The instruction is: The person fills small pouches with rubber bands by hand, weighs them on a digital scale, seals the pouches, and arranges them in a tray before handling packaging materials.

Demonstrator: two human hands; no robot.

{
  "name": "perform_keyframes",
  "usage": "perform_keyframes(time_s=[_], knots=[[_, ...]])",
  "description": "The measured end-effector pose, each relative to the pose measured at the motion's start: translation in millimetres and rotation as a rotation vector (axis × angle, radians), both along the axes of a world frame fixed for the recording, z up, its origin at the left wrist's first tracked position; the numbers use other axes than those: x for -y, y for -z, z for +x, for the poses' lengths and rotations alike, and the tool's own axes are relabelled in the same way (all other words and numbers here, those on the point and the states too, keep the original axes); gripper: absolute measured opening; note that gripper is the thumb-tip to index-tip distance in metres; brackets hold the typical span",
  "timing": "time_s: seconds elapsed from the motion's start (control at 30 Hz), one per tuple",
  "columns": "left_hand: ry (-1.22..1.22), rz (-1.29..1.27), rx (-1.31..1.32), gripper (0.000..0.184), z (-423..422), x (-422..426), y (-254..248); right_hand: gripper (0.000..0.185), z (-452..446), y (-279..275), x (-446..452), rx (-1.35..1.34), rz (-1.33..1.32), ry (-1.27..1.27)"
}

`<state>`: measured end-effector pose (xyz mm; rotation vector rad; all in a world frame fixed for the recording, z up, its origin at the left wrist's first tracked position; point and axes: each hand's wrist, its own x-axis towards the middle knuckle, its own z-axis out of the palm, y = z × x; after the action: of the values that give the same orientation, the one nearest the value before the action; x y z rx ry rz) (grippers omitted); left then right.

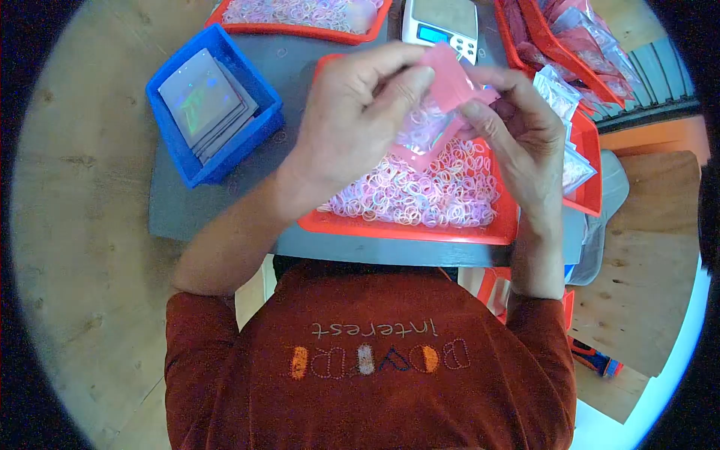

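Both hands hold a small pink-backed plastic bag (448,79) with a clear front, above a red tray (420,231). Pale loops show through the bag's clear part. My left hand (352,112) pinches the bag's left side between thumb and fingers. At its upper right edge, my right hand (521,124) is closed on the bag, its fingertips slightly blurred. Many small pink and white elastic bands (427,195) fill the tray below. The hands and bag cover the tray's far part.
A blue bin (196,174) with flat shiny bags (206,101) stands left. A digital scale (441,22) sits at the back beside another red tray (307,28) of bands. Red trays (589,161) with filled packets line the right side of the grey table (360,251).
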<state>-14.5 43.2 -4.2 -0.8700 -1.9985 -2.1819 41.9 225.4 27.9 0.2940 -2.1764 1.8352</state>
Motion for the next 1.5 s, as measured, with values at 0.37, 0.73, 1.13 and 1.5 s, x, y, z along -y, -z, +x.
perform_keyframes(time_s=[0.37,0.73,1.13,1.5], knots=[[-0.042,0.199,0.144,0.019,-25.1,14.8,2.7,0.023,-4.2,21.3,-15.6,0.063,0.838,-0.477],[-0.012,0.042,0.002,0.017,-13.9,11.4,0.5,0.009,4.0,-30.6,-53.2,0.123,0.419,0.001],[0.036,0.025,-0.035,0.017,-10.0,8.6,3.2,0.021,-12.3,-57.0,-11.7,-0.255,0.814,-0.028],[0.115,0.126,0.116,0.019,-8.9,12.7,-3.6,0.015,-1.3,-44.7,-17.2,-0.111,0.438,-0.015]])
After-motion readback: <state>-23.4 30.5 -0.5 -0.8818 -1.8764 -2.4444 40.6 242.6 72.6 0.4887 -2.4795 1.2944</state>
